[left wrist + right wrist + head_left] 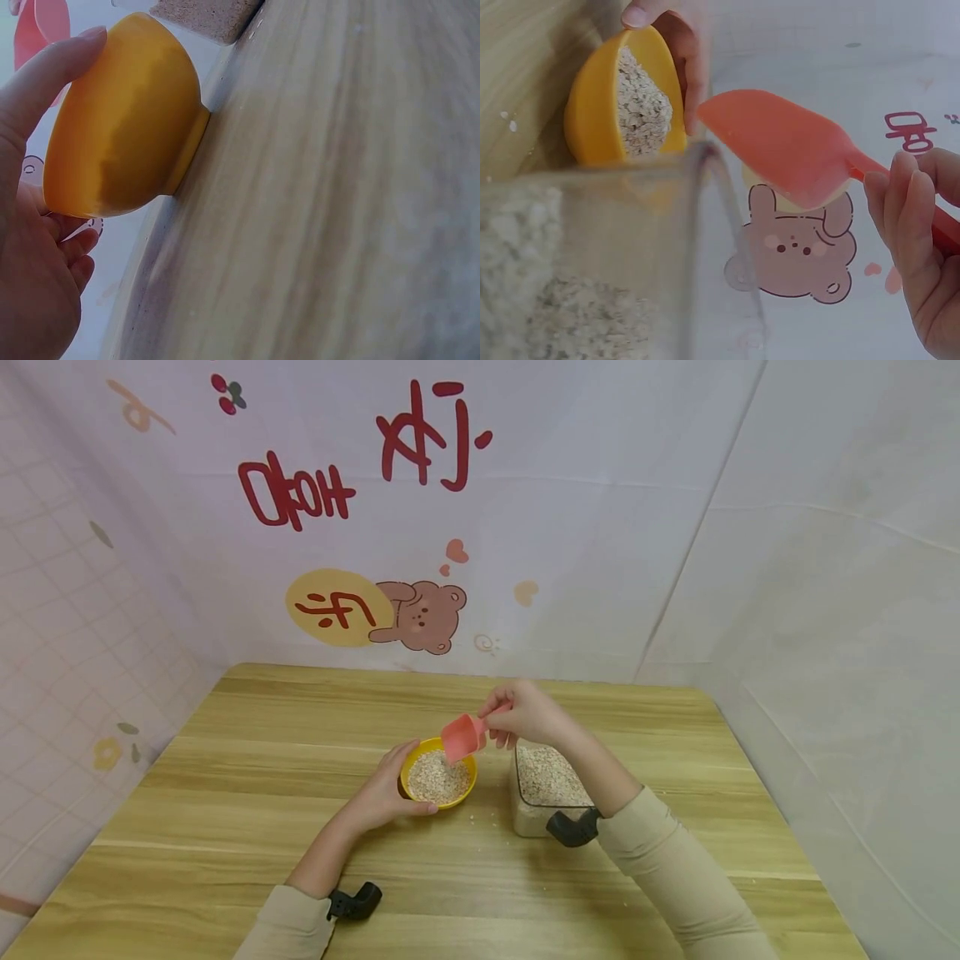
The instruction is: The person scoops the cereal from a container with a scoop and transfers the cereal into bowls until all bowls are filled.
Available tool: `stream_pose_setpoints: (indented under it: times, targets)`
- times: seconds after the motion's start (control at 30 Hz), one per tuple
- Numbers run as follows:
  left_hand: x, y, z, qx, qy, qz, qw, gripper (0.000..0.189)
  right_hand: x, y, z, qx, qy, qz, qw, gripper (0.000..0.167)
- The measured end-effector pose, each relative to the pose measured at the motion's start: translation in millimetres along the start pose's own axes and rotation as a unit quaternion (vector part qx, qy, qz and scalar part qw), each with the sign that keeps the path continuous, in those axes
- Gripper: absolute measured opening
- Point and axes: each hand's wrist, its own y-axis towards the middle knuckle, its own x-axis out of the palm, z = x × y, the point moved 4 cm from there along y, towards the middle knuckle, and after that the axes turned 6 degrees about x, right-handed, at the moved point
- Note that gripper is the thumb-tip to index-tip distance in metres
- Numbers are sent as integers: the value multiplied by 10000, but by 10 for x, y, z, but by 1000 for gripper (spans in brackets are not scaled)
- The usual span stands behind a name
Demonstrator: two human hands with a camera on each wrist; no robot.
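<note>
A yellow bowl (474,783) stands on the table with rolled oats (438,777) inside. My left hand (382,793) holds it from the left, thumb on the near side and fingers around the far side; the left wrist view shows the bowl's foot (187,154) on the tabletop. In my right hand (528,714) is a pink scoop (461,739), gripped by its handle and tilted over the bowl. Its blade looks bare of oats. Under the right forearm sits a clear container (534,820) filled with oats, partly hidden by the arm.
Loose oat flakes (510,122) lie on the wooden table (442,893) between bowl and container. A white printed curtain (600,568) hangs behind the table and along both sides. Black camera mounts (356,902) are strapped to both wrists.
</note>
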Motion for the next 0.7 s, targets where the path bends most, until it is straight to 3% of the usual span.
stream_pose_setpoints:
  times: [0.23, 0.7]
  targets:
    - [-2, -3, 9, 59, -31, 23, 10000, 114, 14, -10, 152, -77, 247, 35, 9997, 9]
    - [-4, -8, 31, 81, -33, 34, 10000, 113, 15, -72, 319, 144, 698, 334, 9969, 13]
